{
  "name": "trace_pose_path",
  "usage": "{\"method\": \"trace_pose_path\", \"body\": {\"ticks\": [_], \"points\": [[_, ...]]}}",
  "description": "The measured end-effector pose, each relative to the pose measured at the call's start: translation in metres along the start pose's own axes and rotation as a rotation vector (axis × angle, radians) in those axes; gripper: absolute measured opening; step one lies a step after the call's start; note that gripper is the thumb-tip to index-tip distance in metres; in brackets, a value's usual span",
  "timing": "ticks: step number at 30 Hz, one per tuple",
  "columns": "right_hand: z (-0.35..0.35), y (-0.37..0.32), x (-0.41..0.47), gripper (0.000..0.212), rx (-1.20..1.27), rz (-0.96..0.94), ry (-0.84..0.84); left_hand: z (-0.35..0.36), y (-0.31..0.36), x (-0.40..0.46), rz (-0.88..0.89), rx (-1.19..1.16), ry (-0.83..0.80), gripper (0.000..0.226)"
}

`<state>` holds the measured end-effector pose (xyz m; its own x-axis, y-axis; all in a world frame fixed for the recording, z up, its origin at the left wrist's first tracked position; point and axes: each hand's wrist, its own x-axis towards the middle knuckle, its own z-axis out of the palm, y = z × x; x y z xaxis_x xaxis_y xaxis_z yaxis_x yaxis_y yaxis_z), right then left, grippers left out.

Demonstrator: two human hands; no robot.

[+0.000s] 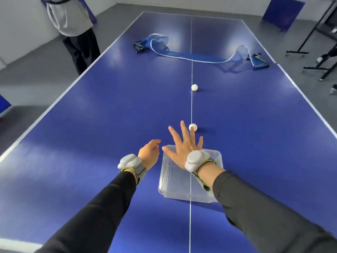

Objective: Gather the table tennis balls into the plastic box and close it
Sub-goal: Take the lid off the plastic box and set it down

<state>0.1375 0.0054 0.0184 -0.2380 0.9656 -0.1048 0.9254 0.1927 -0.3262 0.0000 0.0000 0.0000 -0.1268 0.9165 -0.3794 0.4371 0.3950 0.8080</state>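
Observation:
A clear plastic box sits on the blue table tennis table, close to me on the white centre line. I see no ball in it. My right hand is stretched above the box's far edge, fingers spread, holding nothing. Just past its fingertips lies a white ball. A second white ball rests farther out on the centre line. My left hand hovers left of the box, fingers loosely curled and empty. No lid is visible.
A loose blue net with its clamps lies across the far half of the table. A person stands beyond the table's left edge. Black metal frames stand on the floor at the right.

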Motion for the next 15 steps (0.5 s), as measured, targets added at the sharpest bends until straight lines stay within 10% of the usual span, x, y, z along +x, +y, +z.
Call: {"method": "trace_pose_path", "body": {"ticks": [15], "points": [[0.028, -0.016, 0.002, 0.063, -0.066, 0.093, -0.087, -0.001, -0.006, 0.010, -0.260, -0.456, -0.184, 0.024]]}}
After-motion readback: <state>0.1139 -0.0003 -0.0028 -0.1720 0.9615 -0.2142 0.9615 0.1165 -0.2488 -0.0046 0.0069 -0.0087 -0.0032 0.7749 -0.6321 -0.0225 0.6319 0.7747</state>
